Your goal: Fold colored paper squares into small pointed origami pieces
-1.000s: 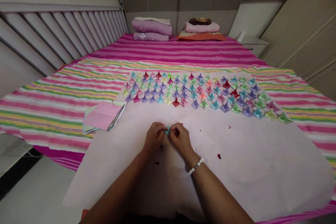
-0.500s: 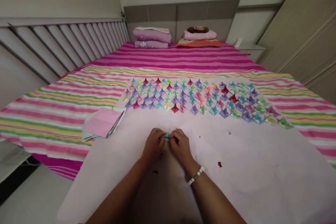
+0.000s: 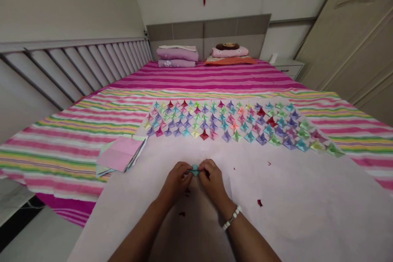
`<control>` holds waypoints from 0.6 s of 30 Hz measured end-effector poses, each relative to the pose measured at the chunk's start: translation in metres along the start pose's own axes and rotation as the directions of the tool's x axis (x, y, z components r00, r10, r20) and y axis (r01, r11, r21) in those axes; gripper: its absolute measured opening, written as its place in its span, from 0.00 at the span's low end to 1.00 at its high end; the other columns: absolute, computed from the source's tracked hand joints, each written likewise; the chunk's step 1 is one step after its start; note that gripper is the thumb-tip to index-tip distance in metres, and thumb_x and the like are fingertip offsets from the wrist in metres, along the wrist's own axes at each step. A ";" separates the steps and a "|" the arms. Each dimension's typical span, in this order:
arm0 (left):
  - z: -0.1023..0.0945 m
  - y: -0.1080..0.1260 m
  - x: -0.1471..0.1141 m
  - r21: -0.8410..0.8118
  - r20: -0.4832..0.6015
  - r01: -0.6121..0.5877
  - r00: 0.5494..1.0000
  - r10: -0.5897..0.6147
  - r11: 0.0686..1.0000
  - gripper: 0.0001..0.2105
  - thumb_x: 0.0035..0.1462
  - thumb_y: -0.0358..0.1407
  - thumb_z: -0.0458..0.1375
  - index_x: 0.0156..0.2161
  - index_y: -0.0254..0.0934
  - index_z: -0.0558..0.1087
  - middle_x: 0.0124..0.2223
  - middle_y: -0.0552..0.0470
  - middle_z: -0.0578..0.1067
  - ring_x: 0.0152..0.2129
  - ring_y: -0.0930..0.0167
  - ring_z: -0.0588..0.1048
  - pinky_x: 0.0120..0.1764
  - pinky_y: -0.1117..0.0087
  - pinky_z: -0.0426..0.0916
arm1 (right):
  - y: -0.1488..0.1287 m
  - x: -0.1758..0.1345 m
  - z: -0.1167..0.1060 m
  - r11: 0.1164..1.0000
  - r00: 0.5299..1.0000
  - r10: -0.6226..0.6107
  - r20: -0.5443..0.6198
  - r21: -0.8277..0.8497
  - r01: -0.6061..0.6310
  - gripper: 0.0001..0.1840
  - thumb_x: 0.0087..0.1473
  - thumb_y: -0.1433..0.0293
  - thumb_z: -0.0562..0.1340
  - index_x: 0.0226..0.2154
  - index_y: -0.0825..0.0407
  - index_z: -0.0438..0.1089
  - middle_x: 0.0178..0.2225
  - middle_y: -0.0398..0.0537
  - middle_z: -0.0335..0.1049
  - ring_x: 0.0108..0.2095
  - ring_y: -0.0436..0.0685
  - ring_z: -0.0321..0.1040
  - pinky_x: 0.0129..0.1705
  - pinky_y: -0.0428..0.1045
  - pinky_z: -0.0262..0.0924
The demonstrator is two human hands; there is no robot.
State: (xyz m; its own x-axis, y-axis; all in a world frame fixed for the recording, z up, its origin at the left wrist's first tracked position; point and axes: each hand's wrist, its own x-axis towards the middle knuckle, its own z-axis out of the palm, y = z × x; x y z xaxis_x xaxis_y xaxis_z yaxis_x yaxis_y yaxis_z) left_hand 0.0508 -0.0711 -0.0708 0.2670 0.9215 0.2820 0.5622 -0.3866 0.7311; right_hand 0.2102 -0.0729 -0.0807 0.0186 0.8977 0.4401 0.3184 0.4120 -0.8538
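Observation:
A small teal piece of folded paper (image 3: 195,170) is pinched between my two hands, just above the large white sheet (image 3: 294,196). My left hand (image 3: 177,178) grips its left corner with thumb and fingers. On the opposite corner, my right hand (image 3: 212,175) is closed in the same way, with a white bead bracelet at the wrist. Beyond my hands, rows of small origami cranes (image 3: 204,134) in many colours stand along the far part of the sheet. The undersides of my fingers are hidden.
A stack of coloured paper squares (image 3: 119,153) lies at the left edge of the sheet. Small dark red paper scraps (image 3: 259,203) are scattered near my arms. Striped bedding (image 3: 76,127) surrounds the sheet, with folded quilts (image 3: 177,56) by the headboard.
The camera view has tilted up, so everything sits lower in the picture. Both hands still hold the teal folded paper, which now looks slightly wider between my fingers.

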 end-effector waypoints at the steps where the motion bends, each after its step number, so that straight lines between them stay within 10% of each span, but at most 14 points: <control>1: -0.002 -0.001 -0.001 0.021 0.019 -0.010 1.000 0.009 1.000 0.10 0.53 0.26 0.54 0.39 0.40 0.73 0.40 0.49 0.72 0.33 0.71 0.73 0.36 0.69 0.71 | -0.001 0.000 0.000 1.000 1.000 -0.003 0.001 0.001 0.003 0.11 0.42 0.81 0.54 0.23 0.50 0.66 0.28 0.47 0.65 0.32 0.56 0.63 0.34 0.51 0.60; 10: -0.019 0.004 -0.001 0.170 0.102 -0.040 0.995 0.023 0.985 0.09 0.56 0.28 0.53 0.36 0.41 0.75 0.36 0.50 0.74 0.34 0.70 0.74 0.38 0.70 0.70 | -0.003 -0.001 0.000 0.999 0.999 -0.037 -0.020 0.024 0.038 0.13 0.40 0.80 0.55 0.26 0.49 0.71 0.35 0.51 0.69 0.33 0.57 0.67 0.30 0.50 0.63; 18: -0.064 0.002 0.009 0.099 -0.104 0.009 0.995 0.001 0.995 0.07 0.57 0.32 0.54 0.35 0.39 0.75 0.35 0.50 0.77 0.30 0.72 0.74 0.33 0.72 0.69 | -0.004 -0.002 -0.003 1.000 0.992 -0.002 -0.128 0.023 0.005 0.10 0.46 0.77 0.56 0.28 0.50 0.71 0.37 0.53 0.69 0.28 0.55 0.67 0.25 0.49 0.62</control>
State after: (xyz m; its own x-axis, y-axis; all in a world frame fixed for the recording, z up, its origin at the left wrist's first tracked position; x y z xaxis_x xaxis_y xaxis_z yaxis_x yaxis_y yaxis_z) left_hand 0.0042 -0.0614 -0.0275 0.1849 0.9198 0.3461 0.6391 -0.3800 0.6686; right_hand 0.2113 -0.0766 -0.0771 0.1388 0.8696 0.4738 0.2964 0.4201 -0.8577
